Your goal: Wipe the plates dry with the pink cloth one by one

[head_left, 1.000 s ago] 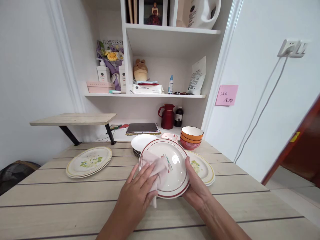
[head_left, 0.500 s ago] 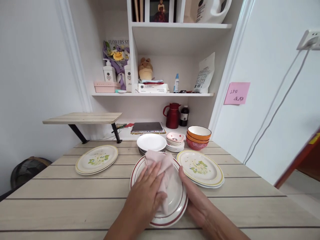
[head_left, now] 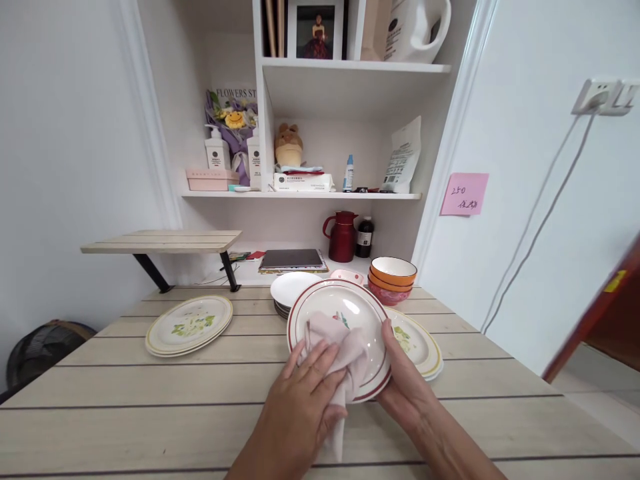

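Observation:
A white plate with dark red rings (head_left: 373, 313) is tilted up over the middle of the table, a small printed design near its centre. My right hand (head_left: 407, 387) grips its lower right edge, thumb on the rim and the other fingers underneath. Against the plate's face my left hand (head_left: 307, 393) presses a pale pink cloth (head_left: 350, 350), its fingers spread over the fabric. One end of the cloth hangs below the rim. Behind the plate on the right, yellow-rimmed plates (head_left: 425, 347) are partly covered.
More yellow-rimmed plates (head_left: 190, 325) lie at the left. White dishes (head_left: 293, 288), a pink dish (head_left: 349, 275) and stacked bowls (head_left: 393, 273) stand at the back. A small raised shelf (head_left: 165, 241) is at the back left; behind are a red jug (head_left: 343, 238) and laptop (head_left: 293, 258).
The red-ringed plate has been raised and tilted, moving slightly right with my right hand. The cloth and my left hand have shifted to the plate's lower part. The view has shifted slightly.

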Available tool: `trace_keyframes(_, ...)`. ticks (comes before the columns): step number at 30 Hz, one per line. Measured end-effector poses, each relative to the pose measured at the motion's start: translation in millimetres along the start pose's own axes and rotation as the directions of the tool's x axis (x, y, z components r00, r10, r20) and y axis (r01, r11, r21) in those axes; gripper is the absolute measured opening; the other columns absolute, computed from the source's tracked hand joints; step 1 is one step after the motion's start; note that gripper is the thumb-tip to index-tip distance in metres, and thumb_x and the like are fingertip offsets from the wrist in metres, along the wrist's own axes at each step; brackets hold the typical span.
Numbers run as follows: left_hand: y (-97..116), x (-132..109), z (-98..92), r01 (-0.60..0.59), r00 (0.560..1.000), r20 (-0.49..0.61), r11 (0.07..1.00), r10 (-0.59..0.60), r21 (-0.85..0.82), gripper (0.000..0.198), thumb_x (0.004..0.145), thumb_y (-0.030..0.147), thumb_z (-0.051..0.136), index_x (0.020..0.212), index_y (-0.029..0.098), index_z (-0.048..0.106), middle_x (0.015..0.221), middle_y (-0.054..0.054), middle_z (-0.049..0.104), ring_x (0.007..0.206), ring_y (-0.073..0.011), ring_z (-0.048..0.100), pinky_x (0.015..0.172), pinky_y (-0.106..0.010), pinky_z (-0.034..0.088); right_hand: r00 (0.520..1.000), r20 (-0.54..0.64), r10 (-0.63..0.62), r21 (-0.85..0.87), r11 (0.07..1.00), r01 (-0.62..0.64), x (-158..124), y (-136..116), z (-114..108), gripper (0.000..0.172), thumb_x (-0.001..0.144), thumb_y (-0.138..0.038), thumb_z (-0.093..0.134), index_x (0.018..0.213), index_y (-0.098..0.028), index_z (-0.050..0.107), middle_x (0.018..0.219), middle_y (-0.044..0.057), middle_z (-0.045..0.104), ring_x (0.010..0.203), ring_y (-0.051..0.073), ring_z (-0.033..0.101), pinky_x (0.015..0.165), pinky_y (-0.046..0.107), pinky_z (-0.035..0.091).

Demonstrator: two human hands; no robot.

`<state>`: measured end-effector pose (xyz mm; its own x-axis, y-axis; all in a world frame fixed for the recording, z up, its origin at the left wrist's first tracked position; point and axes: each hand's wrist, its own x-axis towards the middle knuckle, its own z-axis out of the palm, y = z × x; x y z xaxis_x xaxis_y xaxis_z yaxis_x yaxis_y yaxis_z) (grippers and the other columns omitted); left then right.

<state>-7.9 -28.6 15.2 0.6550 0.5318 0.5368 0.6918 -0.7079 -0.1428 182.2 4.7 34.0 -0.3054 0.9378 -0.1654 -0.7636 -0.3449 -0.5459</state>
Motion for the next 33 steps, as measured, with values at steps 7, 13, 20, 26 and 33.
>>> trace_keyframes(7, -13, -8, 1.7, 0.216, 0.966, -0.176, 0.967, -0.191, 0.138, 0.040, 0.093, 0.031, 0.045, 0.131, 0.020, 0.049, 0.148, -0.008, 0.038, 0.139, -0.0239, 0.030, 0.113, -0.052, 0.027, 0.995, -0.081, -0.053, -0.083, 0.995, 0.046, -5, 13, 4, 0.061, 0.082, -0.052, 0.059, 0.131, -0.016, 0.052, 0.124, 0.012, 0.064, 0.116, 0.027, 0.058, 0.100, 0.043, 0.045)
trace_keyframes(13, -20, -11, 2.8, 0.333, 0.929, -0.208, 0.937, -0.307, 0.103, 0.041, 0.093, 0.029, 0.043, 0.132, 0.017, 0.048, 0.147, -0.009, 0.040, 0.139, -0.0231, 0.029, 0.114, -0.050, 0.027, 0.999, 0.029, 0.033, -0.158, 0.987, -0.028, -13, 33, 10, 0.054, 0.084, -0.049, 0.058, 0.130, -0.019, 0.053, 0.130, 0.009, 0.059, 0.120, 0.024, 0.055, 0.104, 0.041, 0.041)
trace_keyframes(20, -15, -5, 4.6, 0.150, 0.989, 0.016, 0.988, -0.150, 0.031, 0.045, 0.094, 0.037, 0.041, 0.137, 0.024, 0.041, 0.152, -0.002, 0.031, 0.141, -0.0207, 0.025, 0.114, -0.048, 0.027, 1.000, -0.019, 0.008, -0.186, 0.983, -0.011, -6, 31, 3, 0.056, 0.083, -0.056, 0.056, 0.126, -0.021, 0.057, 0.132, 0.007, 0.058, 0.123, 0.022, 0.053, 0.107, 0.037, 0.037)
trace_keyframes(26, 6, 3, 1.4, -0.046, 0.998, 0.040, 0.998, 0.048, -0.035, 0.049, 0.093, 0.041, 0.043, 0.138, 0.025, 0.039, 0.151, 0.000, 0.035, 0.142, -0.0204, 0.023, 0.117, -0.050, 0.020, 0.998, -0.024, 0.059, -0.117, 0.991, -0.062, -3, 23, 2, 0.068, 0.081, -0.063, 0.052, 0.128, -0.015, 0.055, 0.125, 0.011, 0.063, 0.118, 0.024, 0.056, 0.106, 0.038, 0.038)
trace_keyframes(33, 6, 5, 0.6, -0.097, 0.994, -0.045, 0.995, 0.098, 0.017, 0.038, 0.091, 0.039, 0.048, 0.127, 0.025, 0.053, 0.142, 0.000, 0.048, 0.135, -0.0184, 0.037, 0.115, -0.044, 0.025, 0.997, 0.058, 0.046, -0.026, 0.999, -0.044, -2, -3, 2, 0.081, 0.080, -0.071, 0.042, 0.131, -0.009, 0.051, 0.126, 0.018, 0.061, 0.120, 0.029, 0.055, 0.106, 0.045, 0.037)
